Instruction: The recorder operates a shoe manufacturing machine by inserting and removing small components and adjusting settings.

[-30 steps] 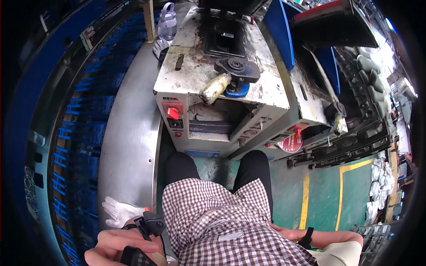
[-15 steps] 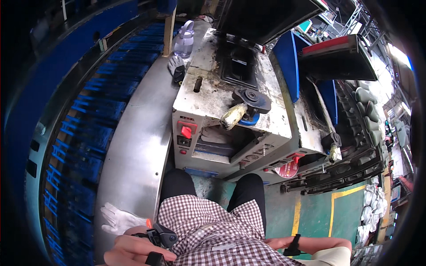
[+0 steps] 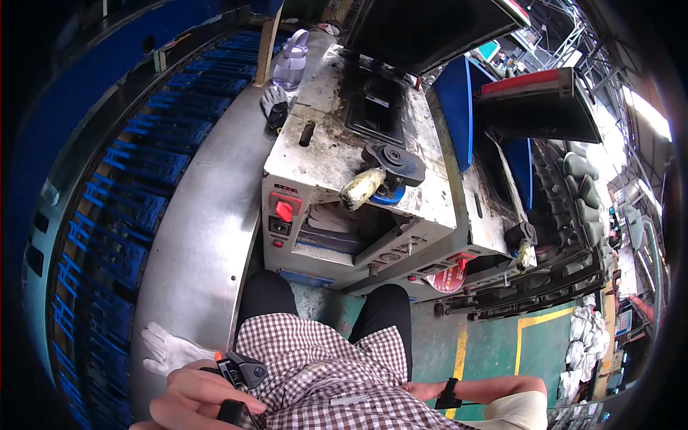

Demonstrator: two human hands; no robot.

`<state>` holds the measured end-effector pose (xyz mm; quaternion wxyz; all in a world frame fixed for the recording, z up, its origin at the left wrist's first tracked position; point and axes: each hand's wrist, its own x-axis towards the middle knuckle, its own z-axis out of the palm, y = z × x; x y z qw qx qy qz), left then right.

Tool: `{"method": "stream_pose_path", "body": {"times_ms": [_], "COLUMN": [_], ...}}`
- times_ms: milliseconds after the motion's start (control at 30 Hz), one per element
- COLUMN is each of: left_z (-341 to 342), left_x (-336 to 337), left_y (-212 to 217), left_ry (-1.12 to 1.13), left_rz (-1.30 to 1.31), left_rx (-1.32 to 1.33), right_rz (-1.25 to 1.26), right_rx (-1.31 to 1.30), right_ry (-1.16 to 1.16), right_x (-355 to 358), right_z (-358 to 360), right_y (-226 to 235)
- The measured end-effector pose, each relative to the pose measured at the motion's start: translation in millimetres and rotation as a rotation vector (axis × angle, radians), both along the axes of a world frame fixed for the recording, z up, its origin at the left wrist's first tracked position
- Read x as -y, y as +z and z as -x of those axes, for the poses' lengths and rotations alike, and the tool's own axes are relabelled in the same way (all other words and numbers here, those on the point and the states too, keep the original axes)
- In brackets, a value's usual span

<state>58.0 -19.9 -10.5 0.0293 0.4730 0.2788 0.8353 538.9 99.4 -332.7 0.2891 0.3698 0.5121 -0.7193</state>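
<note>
Factory floor painted green with yellow lines, seen from above by a seated person in a checked shirt and dark trousers. Low in the picture, the left hand (image 3: 197, 401) is closed around a small black clip-like tool (image 3: 242, 373) with an orange tip, held close against the shirt at the person's left side. A second dark part of the tool, or another dark piece, sits under the fingers; which it is cannot be told. The right hand is out of sight: only the right forearm shows along the bottom edge, wearing a black wrist strap (image 3: 449, 394), so whether that hand is open or closed cannot be told.

Just beside the left hand, a white glove (image 3: 166, 349) lies flat on the curved steel tabletop (image 3: 208, 215). Beyond the knees stands a worn grey machine (image 3: 337, 186) with a red switch (image 3: 284, 211) on its front, a black round fitting (image 3: 393, 159) and a yellowed handle (image 3: 362, 188) on top. A clear water bottle (image 3: 292, 61) and a grey glove (image 3: 274, 106) rest further back.

Judging by this, work is at an early point: the tool is in hand, well apart from the machine, and nothing is being worked on yet.
</note>
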Motion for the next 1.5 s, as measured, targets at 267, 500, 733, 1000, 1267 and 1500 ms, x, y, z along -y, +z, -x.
{"method": "stream_pose_path", "body": {"times_ms": [267,500,733,1000,1267,1500], "left_z": [-1,-2,1,1,4,10], "left_x": [-6,-5,1,-11,-11,-7], "left_y": [-4,0,-2,4,8,9], "left_ry": [0.028,0.061,0.088,0.086,0.058,0.023], "left_rz": [-0.061,-0.027,0.039,-0.065,-0.050,-0.017], "left_rx": [-0.002,0.034,0.048,0.029,-0.001,-0.072], "right_rz": [-0.002,0.068,0.025,0.000,0.096,0.014], "right_rx": [-0.027,-0.024,-0.065,-0.094,0.144,-0.087], "right_ry": [0.012,0.014,0.035,0.104,0.078,0.059], "right_x": [-3,-5,-5,-7,-13,-5], "right_z": [8,6,2,4,0,4], "right_y": [7,1,-4,-4,-10,-6]}}
